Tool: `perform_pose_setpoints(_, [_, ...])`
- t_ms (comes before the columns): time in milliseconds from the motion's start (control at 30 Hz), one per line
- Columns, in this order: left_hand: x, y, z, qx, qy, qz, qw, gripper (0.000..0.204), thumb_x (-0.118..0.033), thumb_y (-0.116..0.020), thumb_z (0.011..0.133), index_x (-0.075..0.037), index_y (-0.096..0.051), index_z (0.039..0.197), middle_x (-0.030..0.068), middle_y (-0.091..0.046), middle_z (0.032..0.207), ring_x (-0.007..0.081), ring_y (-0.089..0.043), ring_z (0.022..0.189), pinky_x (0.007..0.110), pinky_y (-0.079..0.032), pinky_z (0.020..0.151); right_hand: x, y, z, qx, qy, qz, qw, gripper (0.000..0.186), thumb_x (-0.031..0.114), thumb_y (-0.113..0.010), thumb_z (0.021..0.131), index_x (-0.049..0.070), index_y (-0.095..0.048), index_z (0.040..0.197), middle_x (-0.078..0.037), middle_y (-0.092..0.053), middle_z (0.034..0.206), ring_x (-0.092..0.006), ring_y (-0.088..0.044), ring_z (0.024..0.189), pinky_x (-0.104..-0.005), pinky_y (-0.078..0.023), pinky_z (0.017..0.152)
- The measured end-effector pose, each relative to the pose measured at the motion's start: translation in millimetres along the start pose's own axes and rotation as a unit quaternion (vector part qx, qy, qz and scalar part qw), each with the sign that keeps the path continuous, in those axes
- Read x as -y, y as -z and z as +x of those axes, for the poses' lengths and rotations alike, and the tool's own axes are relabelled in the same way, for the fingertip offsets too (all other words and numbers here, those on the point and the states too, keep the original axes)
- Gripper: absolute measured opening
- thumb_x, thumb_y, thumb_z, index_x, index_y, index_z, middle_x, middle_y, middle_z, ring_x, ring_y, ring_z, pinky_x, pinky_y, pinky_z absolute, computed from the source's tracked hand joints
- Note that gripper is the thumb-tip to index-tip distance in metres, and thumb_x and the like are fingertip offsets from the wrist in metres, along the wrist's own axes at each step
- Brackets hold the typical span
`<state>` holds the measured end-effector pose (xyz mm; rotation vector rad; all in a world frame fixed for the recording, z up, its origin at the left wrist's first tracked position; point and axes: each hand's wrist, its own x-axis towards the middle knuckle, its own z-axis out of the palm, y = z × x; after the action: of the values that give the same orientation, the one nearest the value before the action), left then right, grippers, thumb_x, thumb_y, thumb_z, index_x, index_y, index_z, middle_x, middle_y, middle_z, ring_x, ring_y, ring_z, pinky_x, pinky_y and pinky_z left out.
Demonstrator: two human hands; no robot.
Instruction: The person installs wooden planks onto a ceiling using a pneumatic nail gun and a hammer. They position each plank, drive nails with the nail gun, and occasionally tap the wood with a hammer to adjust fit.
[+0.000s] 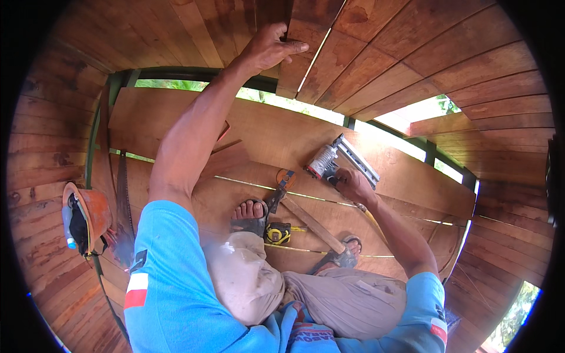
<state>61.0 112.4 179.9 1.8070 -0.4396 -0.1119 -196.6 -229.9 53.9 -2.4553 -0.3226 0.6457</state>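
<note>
Apparently, much of the boarding is up: the nail gun sits in the closed right hand over the planks underfoot, while the left hand, fingers part-curled, meets the upper boards; whether it grips, I cannot tell. A bright opening seems left to cover. Nearby lie a hammer and tape measure.

Nail gun silver-grey w/ blk & a bit of red; upper boards reddish-brn, dk blotches; planks lighter tan-brn; shirt lt blue, sleeve patch wht & red; trousers beige; tape measure yel & blk; helmet orange; hammer handle brn; sandal dk grey
</note>
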Motion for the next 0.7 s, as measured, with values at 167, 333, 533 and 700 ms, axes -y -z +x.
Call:
perform_pose_setpoints(167, [1.2, -0.7, 0.0, -0.010, -0.001, 0.006, 1.000, 0.047, -0.035, -0.084, 0.093, 0.000, -0.070, 0.120, 0.0087, -0.075, 0.107, 0.0131, -0.070, 0.083, 0.032, -0.061, 0.069, 0.8, 0.9, -1.1, 0.008, -0.013, 0.008, 1.000, 0.023, 0.021, -0.068, 0.089, 0.002, -0.068, 0.100, -0.022, -0.070, 0.091, -0.0425, -0.068, 0.086, -0.0503, -0.052, 0.076])
perform_pose_setpoints(333, [3.3, -1.1, -0.5, -0.015, -0.002, 0.017, 1.000, 0.047, -0.036, -0.084, 0.093, 0.000, -0.070, 0.120, 0.0081, -0.075, 0.108, 0.0136, -0.070, 0.080, 0.032, -0.060, 0.070, 2.5, 0.7, 1.0, 0.015, -0.037, -0.004, 0.999, 0.023, 0.022, -0.069, 0.088, 0.003, -0.069, 0.100, -0.022, -0.071, 0.090, -0.0416, -0.069, 0.084, -0.0499, -0.053, 0.074])
perform_pose_setpoints(533, [6.8, -1.6, 1.6, -0.020, -0.010, 0.028, 0.999, 0.047, -0.037, -0.084, 0.091, 0.002, -0.070, 0.111, 0.0102, -0.075, 0.101, 0.0178, -0.072, 0.078, 0.033, -0.060, 0.068, 5.1, 0.7, 0.3, -0.003, -0.022, 0.000, 1.000, 0.022, 0.024, -0.070, 0.089, 0.004, -0.070, 0.096, -0.021, -0.071, 0.086, -0.0417, -0.069, 0.082, -0.0497, -0.053, 0.073])
perform_pose_setpoints(700, [6.1, -1.6, 1.7, -0.011, 0.002, 0.027, 1.000, 0.047, -0.038, -0.083, 0.093, -0.001, -0.070, 0.120, 0.0073, -0.075, 0.106, 0.0148, -0.070, 0.082, 0.032, -0.060, 0.073, 8.6, 2.8, 1.1, 0.007, -0.028, -0.014, 0.999, 0.022, 0.025, -0.070, 0.090, 0.003, -0.070, 0.095, -0.022, -0.071, 0.087, -0.0419, -0.069, 0.082, -0.0496, -0.053, 0.072])
